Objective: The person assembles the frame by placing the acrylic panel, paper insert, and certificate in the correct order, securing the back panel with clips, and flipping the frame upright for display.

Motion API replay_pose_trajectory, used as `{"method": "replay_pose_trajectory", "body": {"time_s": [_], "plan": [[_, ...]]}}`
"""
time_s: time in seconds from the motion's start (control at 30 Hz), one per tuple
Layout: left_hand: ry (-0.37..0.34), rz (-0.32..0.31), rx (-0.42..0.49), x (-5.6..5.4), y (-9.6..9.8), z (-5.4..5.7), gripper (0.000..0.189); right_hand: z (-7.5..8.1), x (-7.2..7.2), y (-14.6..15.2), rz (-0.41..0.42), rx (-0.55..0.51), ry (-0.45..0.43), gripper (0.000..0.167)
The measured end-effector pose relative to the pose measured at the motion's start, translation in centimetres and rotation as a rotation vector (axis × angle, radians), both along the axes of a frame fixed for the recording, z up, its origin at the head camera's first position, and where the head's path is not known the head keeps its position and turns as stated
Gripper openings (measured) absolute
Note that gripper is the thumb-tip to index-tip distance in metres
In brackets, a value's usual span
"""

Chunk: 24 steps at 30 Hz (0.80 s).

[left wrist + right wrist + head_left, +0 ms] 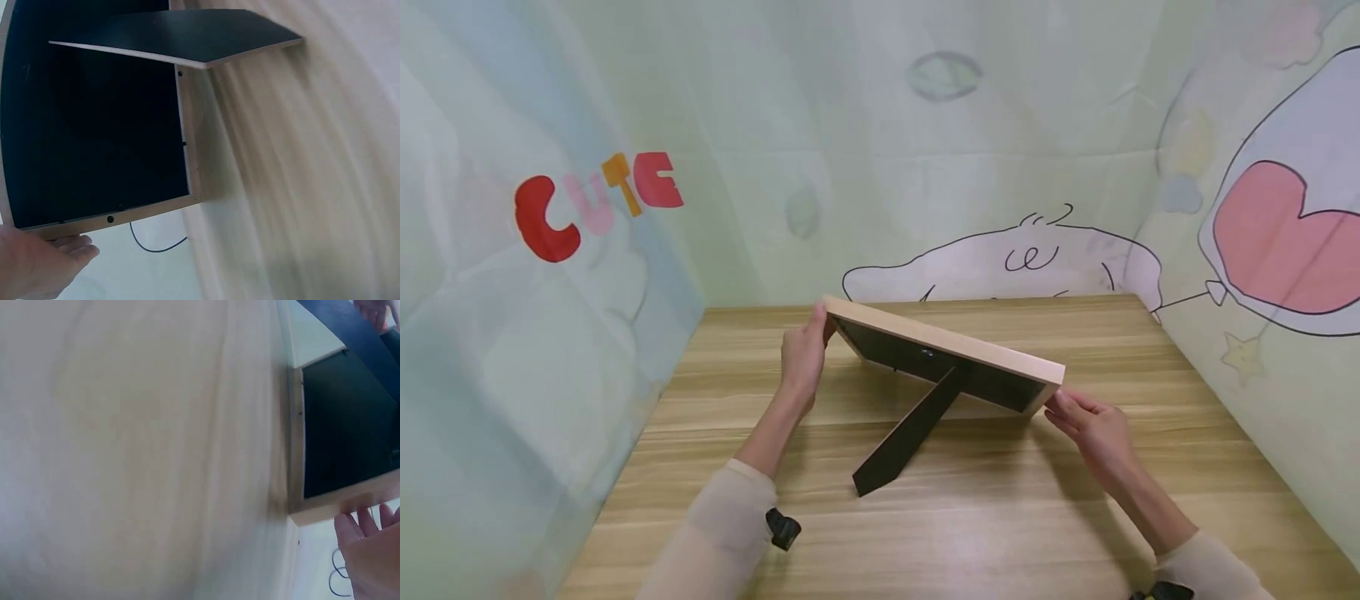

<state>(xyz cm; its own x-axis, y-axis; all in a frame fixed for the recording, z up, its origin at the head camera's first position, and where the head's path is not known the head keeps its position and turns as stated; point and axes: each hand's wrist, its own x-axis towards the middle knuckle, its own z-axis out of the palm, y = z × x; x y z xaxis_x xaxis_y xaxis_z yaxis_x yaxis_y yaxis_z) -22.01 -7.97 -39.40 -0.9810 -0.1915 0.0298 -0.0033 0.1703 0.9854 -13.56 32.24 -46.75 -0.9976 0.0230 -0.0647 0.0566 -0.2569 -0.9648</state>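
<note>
A picture frame point(943, 340) with a pale wooden border stands tilted on the wood-grain table, its dark back point(100, 137) turned towards me. From that back a dark easel leg point(906, 437) juts out to the near left; whether its tip touches the tabletop I cannot tell. My left hand point(802, 357) grips the frame's left end near the upper corner, the fingers partly hidden behind the border. At the opposite end my right hand point(1092, 429) holds the border, its fingertips point(367, 520) against the side.
The wood-grain table point(985, 517) reaches back to a printed cloth wall point(760, 167) with cartoon drawings. More cloth rises along the left and right sides. A black strap piece point(783, 528) sits at the left sleeve.
</note>
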Motion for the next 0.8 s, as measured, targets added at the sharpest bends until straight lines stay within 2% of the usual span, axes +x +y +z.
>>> {"method": "replay_pose_trajectory", "body": {"time_s": [0.1, 0.33, 0.47, 0.63, 0.8], "plan": [[-0.013, -0.033, 0.06, -0.7, 0.1, 0.4, 0.068, -0.2, 0.1, -0.4, -0.009, -0.006, -0.027, 0.022], [-0.025, 0.027, 0.09, -2.1, 0.2, 0.8, 0.064, -0.5, 0.8, -1.5, -0.07, 0.002, -0.045, 0.022], [-0.016, 0.015, 0.089, -3.0, 0.1, 1.0, 0.06, -0.6, 1.8, -2.1, -0.072, 0.073, -0.058, 0.015], [0.016, -0.011, 0.058, -4.1, 0.0, 1.6, 0.052, -0.4, 3.4, -3.1, -0.068, 0.143, -0.113, 0.04], [-0.003, 0.003, 0.009, -5.1, 0.0, 2.6, 0.044, -0.2, 4.8, -4.1, -0.047, 0.15, -0.163, 0.048]]}}
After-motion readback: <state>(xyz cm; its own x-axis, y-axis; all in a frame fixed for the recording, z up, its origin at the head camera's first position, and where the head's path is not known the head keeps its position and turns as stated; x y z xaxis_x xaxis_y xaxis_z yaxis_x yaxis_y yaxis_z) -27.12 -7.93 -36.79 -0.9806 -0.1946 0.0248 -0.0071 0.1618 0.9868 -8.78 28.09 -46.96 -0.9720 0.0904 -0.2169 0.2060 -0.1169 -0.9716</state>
